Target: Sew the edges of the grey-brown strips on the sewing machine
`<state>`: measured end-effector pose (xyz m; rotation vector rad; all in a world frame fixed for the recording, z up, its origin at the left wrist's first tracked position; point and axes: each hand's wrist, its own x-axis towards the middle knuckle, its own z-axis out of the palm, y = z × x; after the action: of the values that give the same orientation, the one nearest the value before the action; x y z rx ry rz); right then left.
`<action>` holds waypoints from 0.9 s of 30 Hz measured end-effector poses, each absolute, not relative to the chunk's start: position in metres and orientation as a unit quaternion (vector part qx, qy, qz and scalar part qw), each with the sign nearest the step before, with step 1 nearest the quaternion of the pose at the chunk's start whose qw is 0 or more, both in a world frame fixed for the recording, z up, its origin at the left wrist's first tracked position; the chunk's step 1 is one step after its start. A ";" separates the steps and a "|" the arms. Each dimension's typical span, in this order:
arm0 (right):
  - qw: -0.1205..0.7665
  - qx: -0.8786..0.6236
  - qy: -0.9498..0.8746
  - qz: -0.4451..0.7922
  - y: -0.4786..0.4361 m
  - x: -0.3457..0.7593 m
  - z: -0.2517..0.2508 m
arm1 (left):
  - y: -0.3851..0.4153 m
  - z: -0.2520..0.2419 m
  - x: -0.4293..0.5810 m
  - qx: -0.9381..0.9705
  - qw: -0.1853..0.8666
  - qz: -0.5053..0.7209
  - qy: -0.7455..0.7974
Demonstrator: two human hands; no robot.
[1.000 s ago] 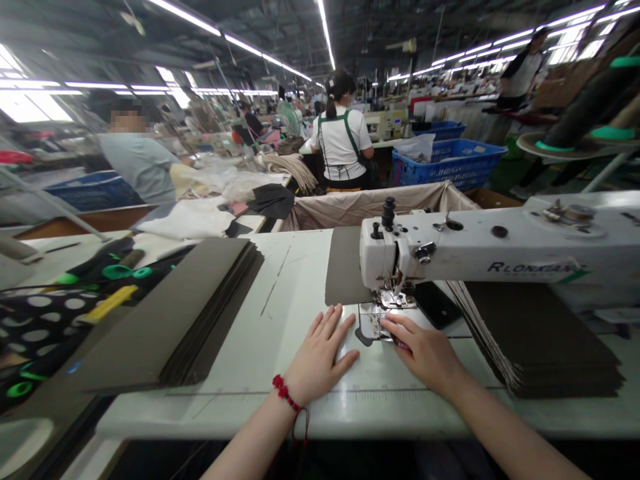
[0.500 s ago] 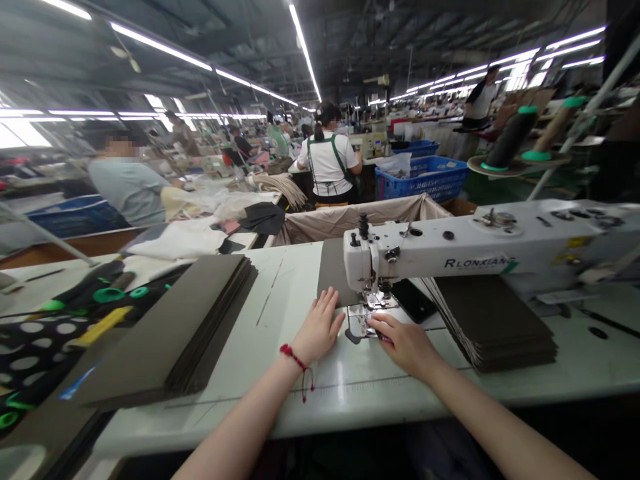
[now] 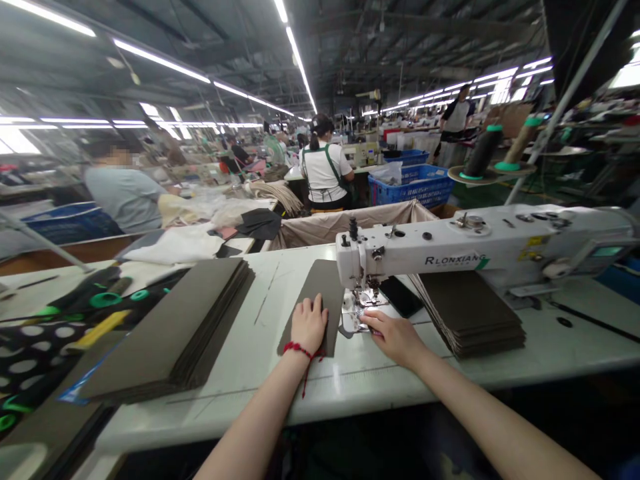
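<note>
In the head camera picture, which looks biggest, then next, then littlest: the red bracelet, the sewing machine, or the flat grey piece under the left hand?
1. Sewing machine
2. Flat grey piece, partly hidden by the left hand
3. Red bracelet

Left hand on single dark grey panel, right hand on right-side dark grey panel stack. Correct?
No: head view shows the right hand at the shiny metal needle plate, not on that dark grey panel stack. The left hand is on the single dark grey panel.
</note>
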<state>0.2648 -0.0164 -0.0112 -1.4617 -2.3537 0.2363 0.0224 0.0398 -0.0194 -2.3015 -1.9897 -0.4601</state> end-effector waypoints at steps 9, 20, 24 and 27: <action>0.218 -0.526 -0.812 0.126 -0.018 0.265 -0.011 | -0.108 -0.038 -0.091 -0.786 -0.013 -0.122 -0.606; 0.322 -0.627 -0.684 0.190 -0.077 0.308 0.005 | -0.086 0.000 -0.038 -0.879 -0.090 -0.081 -0.462; 0.339 -0.651 -0.627 0.261 -0.148 0.312 -0.014 | -0.082 0.002 -0.022 -0.876 -0.093 -0.110 -0.461; 0.318 -0.661 -0.615 0.289 -0.175 0.305 -0.029 | -0.086 0.001 0.016 -0.868 -0.112 -0.156 -0.459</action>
<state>0.3052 -0.1751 -0.0294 -1.7398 -1.6181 0.7599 0.0163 -0.0860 0.0007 -2.9400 -1.5535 -0.5274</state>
